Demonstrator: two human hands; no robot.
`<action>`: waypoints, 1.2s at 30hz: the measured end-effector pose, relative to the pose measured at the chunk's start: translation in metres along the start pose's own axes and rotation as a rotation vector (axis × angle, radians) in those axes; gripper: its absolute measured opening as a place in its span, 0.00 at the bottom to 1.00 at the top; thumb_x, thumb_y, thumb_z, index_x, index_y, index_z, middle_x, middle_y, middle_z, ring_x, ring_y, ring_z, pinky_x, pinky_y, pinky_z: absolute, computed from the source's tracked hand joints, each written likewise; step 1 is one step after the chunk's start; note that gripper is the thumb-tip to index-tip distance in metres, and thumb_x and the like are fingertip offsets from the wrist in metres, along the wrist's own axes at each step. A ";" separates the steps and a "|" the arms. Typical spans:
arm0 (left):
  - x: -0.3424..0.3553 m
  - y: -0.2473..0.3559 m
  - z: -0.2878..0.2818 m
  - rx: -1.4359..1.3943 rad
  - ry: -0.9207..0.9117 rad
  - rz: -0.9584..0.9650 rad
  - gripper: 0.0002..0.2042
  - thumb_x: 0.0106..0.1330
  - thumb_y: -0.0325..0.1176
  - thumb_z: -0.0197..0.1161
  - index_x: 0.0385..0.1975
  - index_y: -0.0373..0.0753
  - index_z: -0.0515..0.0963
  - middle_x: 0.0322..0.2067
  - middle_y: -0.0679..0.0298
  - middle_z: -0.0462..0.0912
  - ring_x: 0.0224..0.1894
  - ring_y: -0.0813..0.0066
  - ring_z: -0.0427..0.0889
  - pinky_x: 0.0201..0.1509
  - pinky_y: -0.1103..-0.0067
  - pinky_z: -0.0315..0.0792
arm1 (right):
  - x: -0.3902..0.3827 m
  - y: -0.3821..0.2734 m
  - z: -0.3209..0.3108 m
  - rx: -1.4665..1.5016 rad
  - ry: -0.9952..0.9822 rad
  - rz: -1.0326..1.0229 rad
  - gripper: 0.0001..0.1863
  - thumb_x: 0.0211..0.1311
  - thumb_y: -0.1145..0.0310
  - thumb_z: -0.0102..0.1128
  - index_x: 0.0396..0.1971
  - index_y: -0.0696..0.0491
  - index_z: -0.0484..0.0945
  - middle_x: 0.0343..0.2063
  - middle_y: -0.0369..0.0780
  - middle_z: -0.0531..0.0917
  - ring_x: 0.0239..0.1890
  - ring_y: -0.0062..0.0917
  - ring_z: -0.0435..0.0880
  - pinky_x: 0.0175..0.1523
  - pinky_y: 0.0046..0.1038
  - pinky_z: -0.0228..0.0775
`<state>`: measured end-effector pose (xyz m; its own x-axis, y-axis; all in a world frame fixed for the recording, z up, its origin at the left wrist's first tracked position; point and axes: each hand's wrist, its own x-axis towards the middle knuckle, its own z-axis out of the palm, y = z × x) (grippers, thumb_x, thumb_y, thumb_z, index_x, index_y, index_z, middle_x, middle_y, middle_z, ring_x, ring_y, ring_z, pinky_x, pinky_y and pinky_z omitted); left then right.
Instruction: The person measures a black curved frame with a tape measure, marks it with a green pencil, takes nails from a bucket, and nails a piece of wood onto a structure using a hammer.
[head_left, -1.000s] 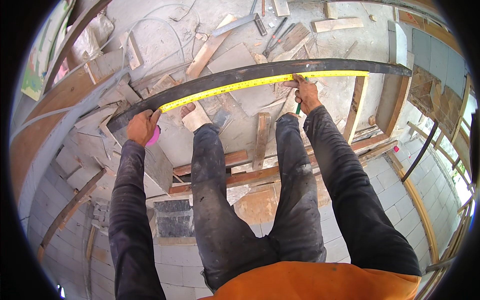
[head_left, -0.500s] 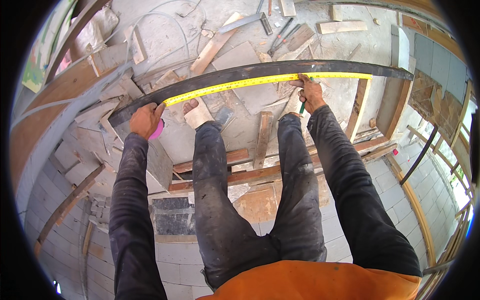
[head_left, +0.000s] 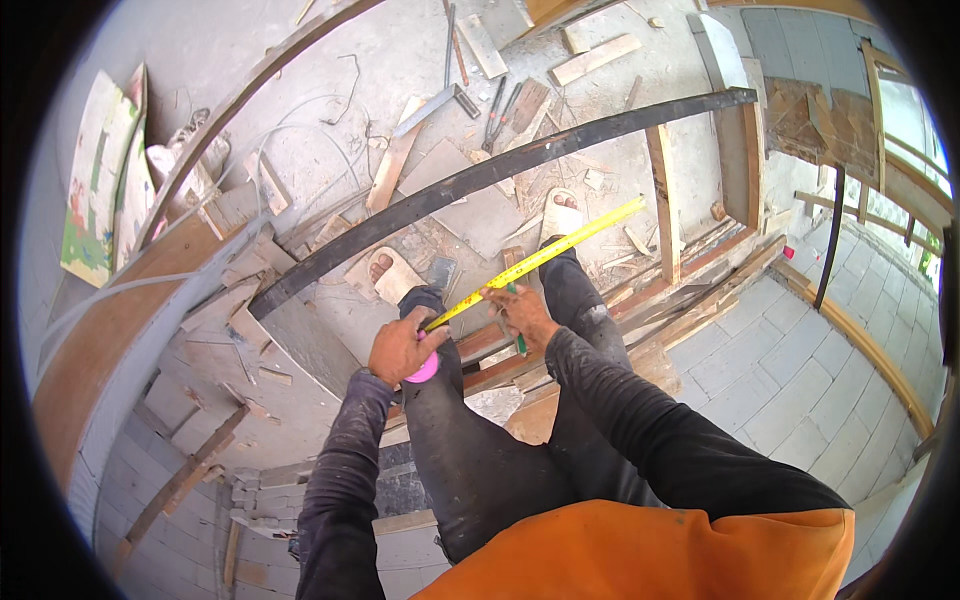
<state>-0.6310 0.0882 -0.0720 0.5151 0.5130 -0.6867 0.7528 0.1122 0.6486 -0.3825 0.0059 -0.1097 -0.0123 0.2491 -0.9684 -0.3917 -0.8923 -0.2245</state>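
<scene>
My left hand is closed on a pink tape measure low over my left leg. Its yellow blade runs out diagonally up and to the right, past my right sandal. My right hand has its fingers at the blade and grips a slim green tool, perhaps a pencil or marker. Beyond both hands, a long dark beam spans the work area between timber pieces, with an upright pale batten under its right part.
Pliers, a metal square, loose cable and wood offcuts lie on the dusty floor. A curved board and painted panels are at left; a block surface and timber rail are at right.
Both hands have drawn down and inward toward my legs, taking the tape off the dark beam; its blade now slants upward to the right. The view has turned slightly.
</scene>
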 end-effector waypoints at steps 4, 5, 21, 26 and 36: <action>-0.029 0.055 0.028 -0.330 -0.022 -0.134 0.26 0.70 0.52 0.61 0.53 0.33 0.78 0.34 0.46 0.86 0.39 0.53 0.87 0.47 0.67 0.77 | -0.065 0.022 0.025 0.050 -0.109 0.027 0.09 0.66 0.60 0.64 0.39 0.48 0.86 0.22 0.29 0.79 0.18 0.11 0.69 0.17 0.18 0.55; -0.038 0.065 0.034 -0.354 0.000 -0.136 0.26 0.71 0.51 0.60 0.54 0.32 0.77 0.37 0.46 0.86 0.42 0.55 0.86 0.50 0.69 0.76 | -0.081 0.021 0.024 0.085 -0.128 0.039 0.09 0.66 0.59 0.66 0.37 0.48 0.86 0.21 0.29 0.79 0.17 0.11 0.69 0.17 0.18 0.55; -0.087 0.246 0.063 -0.400 0.017 -0.039 0.24 0.80 0.47 0.51 0.57 0.29 0.75 0.47 0.56 0.82 0.50 0.71 0.77 0.56 0.76 0.70 | -0.139 0.010 -0.097 -0.254 -0.415 -0.524 0.17 0.62 0.53 0.68 0.37 0.53 0.87 0.19 0.33 0.81 0.19 0.20 0.75 0.22 0.28 0.61; -0.084 0.277 0.054 -0.291 0.015 -0.056 0.27 0.79 0.49 0.50 0.60 0.28 0.75 0.51 0.54 0.82 0.53 0.71 0.77 0.59 0.75 0.68 | -0.188 -0.026 -0.156 -0.354 -0.271 -0.287 0.27 0.59 0.43 0.68 0.39 0.54 0.87 0.22 0.38 0.83 0.18 0.22 0.75 0.22 0.29 0.61; -0.074 0.369 0.060 -0.329 0.076 0.253 0.22 0.81 0.46 0.46 0.55 0.30 0.74 0.48 0.55 0.77 0.49 0.69 0.76 0.57 0.75 0.70 | -0.328 -0.018 -0.089 0.653 -0.191 -0.597 0.41 0.63 0.36 0.60 0.67 0.50 0.71 0.49 0.36 0.82 0.26 0.10 0.71 0.15 0.15 0.47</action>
<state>-0.3669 0.0410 0.1982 0.6261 0.6188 -0.4744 0.4294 0.2342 0.8722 -0.2892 -0.0930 0.2028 0.2304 0.7123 -0.6630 -0.8255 -0.2177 -0.5208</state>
